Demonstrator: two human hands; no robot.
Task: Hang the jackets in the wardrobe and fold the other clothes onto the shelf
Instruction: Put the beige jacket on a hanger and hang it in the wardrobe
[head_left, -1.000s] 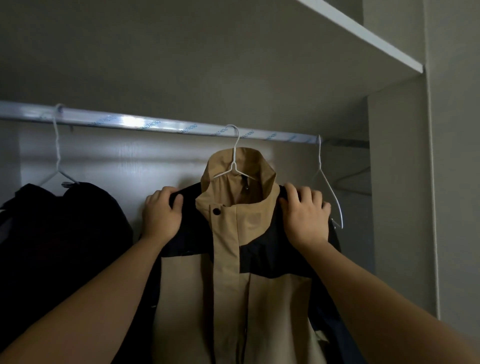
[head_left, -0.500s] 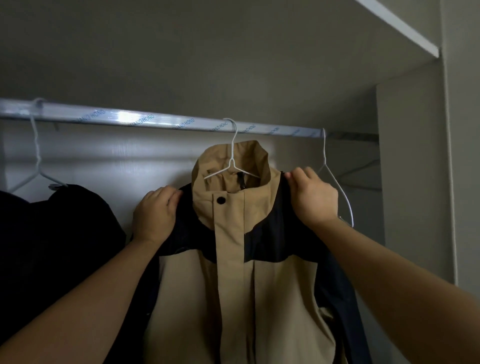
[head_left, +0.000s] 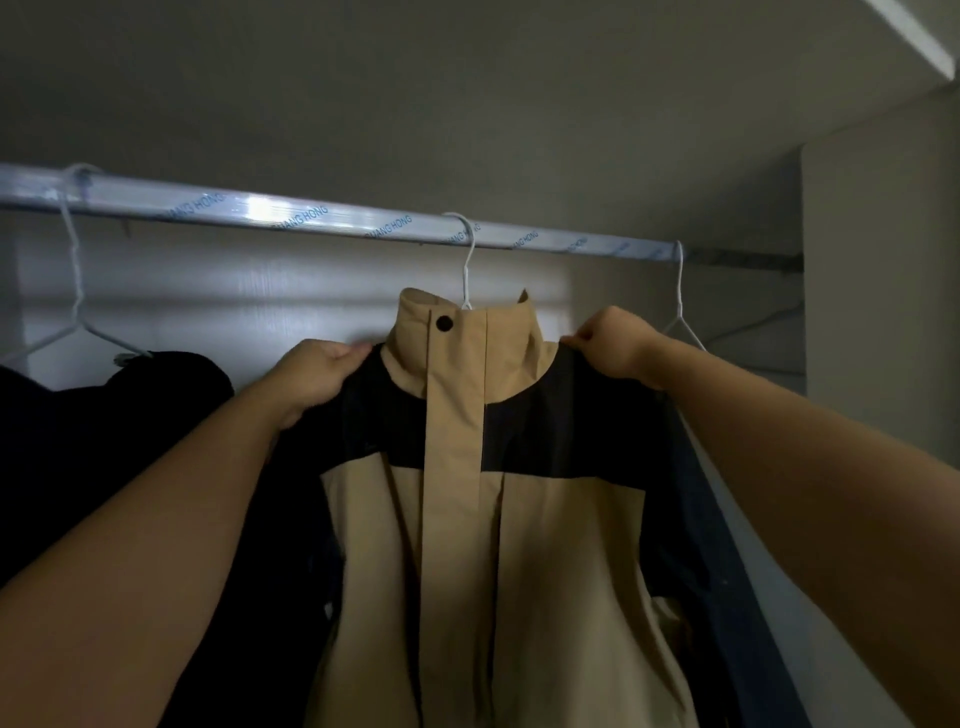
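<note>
Dim inside of a wardrobe (head_left: 270, 291), pale back wall, viewed from just in front and a little below the rail. Overhead, the grey underside of a shelf (head_left: 467, 104). Across the upper part, running left to right and sloping slightly down toward the right, a silvery rail (head_left: 311, 215) wrapped in clear film with blue lettering.

Hanging from the rail, right of its middle, a tan and black jacket (head_left: 457, 519): front toward the camera, closed down the centre, long axis straight up and down, stand-up collar (head_left: 467, 353) at the top, hem cut off by the bottom edge. Black over shoulders and sleeves, tan on collar, placket and chest.

Just beside it on the left, a black garment (head_left: 130, 441), also hanging from the rail.

Two bare forearms reaching up from the bottom corners. Left hand (head_left: 317, 376) on the jacket shoulder at frame left, fingers curled round the top of the shoulder and gripping it, tips hidden behind the fabric. Right hand (head_left: 618, 343) on the other shoulder, just beside the collar, fingers bunched together and pinching the shoulder edge.

Three white wire hangers on the rail: left hanger (head_left: 75, 270) carrying the black garment; middle hanger (head_left: 470, 260), hook rising out of the collar; right hanger (head_left: 680, 301) near the rail's right end, lower part hidden behind the right hand.

Smallest, a dark round snap (head_left: 444, 323) high on the collar.
</note>
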